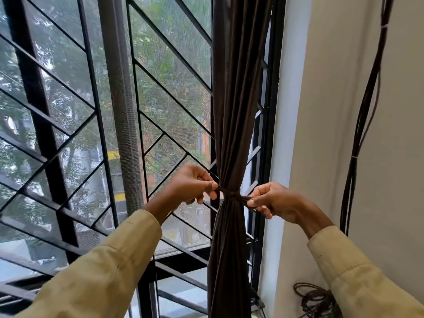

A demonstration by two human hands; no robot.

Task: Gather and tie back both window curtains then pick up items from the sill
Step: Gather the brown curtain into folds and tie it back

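A dark brown curtain hangs gathered into a narrow bundle at the right edge of the window, just beside the white wall, and is cinched at its middle by a tie-back strip of the same dark fabric, knotted at the front. The left hand is to the left of the bundle with its fingers curled, thumb and forefinger pinching the left end of the strip, which runs taut from the knot to the fingertips. The right hand is to the right of the bundle and pinches the other end in the same way, fingers curled around it. Both arms wear beige sleeves and reach up from the bottom of the view. Behind the curtain stands a black metal window grille of diagonal bars with a fine mesh screen, and trees and buildings show beyond it. On the wall at the right a bundle of dark cables runs downward, and a loose coil of cable lies near the bottom corner.
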